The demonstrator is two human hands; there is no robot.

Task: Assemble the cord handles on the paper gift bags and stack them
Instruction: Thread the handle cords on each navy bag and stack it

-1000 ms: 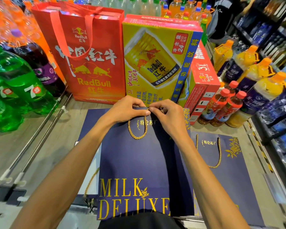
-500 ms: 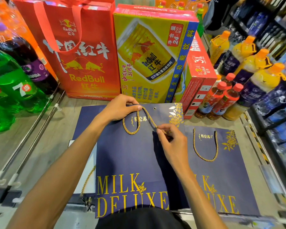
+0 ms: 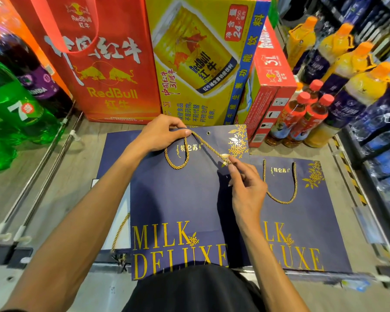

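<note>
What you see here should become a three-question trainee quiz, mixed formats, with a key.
1. True or false: the right hand pinches the free end of the gold cord.
2. The eyelet on the front bag is: A threaded, B empty, C torn.
3. Fill in: the left hand holds the cord at the bag's ___ edge.
Key: 1 true; 2 B; 3 top.

Shop aisle, pretty bright in here. Pale wood-look bench (image 3: 61, 181) with metal rails (image 3: 43, 167) on the left, and green soda bottles (image 3: 16, 109), a red Red Bull bag (image 3: 104, 70), a yellow carton (image 3: 200, 59) and orange-capped juice bottles (image 3: 347, 70) crowding round.
</note>
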